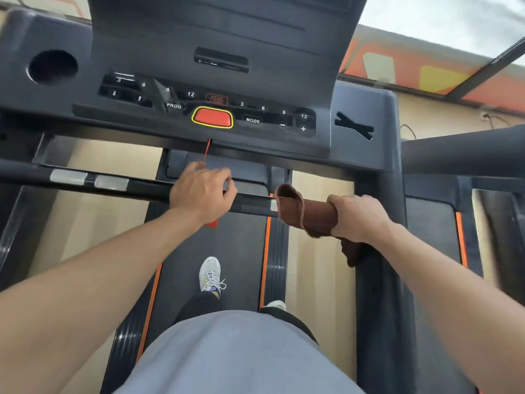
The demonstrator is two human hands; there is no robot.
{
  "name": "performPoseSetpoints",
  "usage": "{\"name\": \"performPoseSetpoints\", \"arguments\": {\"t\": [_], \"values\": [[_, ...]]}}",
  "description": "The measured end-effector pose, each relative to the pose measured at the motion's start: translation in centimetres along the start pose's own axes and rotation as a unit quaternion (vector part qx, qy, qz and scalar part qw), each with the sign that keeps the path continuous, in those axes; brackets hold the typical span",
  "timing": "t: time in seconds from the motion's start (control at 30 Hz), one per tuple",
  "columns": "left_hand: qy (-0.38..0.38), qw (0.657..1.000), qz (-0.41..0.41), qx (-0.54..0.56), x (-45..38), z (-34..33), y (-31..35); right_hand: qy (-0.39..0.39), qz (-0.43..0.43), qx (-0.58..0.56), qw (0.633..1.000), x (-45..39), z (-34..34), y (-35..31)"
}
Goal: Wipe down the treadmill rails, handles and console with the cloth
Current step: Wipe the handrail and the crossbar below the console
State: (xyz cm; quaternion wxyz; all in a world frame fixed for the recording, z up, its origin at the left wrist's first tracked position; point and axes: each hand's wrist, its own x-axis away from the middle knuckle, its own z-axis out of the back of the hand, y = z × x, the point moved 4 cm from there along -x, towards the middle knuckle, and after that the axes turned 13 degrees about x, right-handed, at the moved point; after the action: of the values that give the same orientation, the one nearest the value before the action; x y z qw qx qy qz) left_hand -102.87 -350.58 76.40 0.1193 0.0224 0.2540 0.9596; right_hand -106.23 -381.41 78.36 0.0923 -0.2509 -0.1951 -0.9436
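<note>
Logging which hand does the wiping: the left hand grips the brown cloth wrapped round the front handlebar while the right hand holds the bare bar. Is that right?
Not quite: the hands are swapped. In the head view the right hand grips the brown cloth wrapped round the front handlebar, while the left hand holds the bare bar.
</note>
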Motion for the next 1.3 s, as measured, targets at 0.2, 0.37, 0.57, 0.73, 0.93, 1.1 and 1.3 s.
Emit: {"name": "performPoseSetpoints", "arguments": {"t": [0.2, 0.37, 0.57, 0.73, 0.93, 1.1, 1.3], "values": [[0.044, 0.997, -0.055, 0.005, -0.4, -0.5, -0.2, 0.012, 0.013, -0.023, 1.0, -1.2, 0.9, -2.9], [0.027, 0.998, -0.063, 0.003, -0.7, -1.2, -0.8, 0.112, 0.108, -0.06, 0.986, -3.7, 5.4, -13.1], [0.017, 0.997, -0.077, -0.009, -0.5, -0.9, -0.8, 0.129, 0.116, -0.071, 0.982, -4.3, 6.2, -14.6], [0.048, 0.993, -0.107, -0.007, -0.4, -1.2, -0.7, 0.086, 0.069, -0.063, 0.992, -2.8, 3.6, -9.3], [0.059, 0.992, -0.112, 0.006, -0.1, -1.1, -0.8, 0.039, 0.042, -0.052, 0.997, -1.6, 1.1, -4.3], [0.063, 0.991, -0.113, 0.022, -0.3, -1.4, -0.9, 0.043, 0.042, -0.045, 0.997, -2.1, 1.9, -5.7], [0.077, 0.99, -0.117, 0.026, -0.2, -0.7, -0.8, 0.083, 0.109, -0.061, 0.989, -4.2, 5.4, -12.9]]}}
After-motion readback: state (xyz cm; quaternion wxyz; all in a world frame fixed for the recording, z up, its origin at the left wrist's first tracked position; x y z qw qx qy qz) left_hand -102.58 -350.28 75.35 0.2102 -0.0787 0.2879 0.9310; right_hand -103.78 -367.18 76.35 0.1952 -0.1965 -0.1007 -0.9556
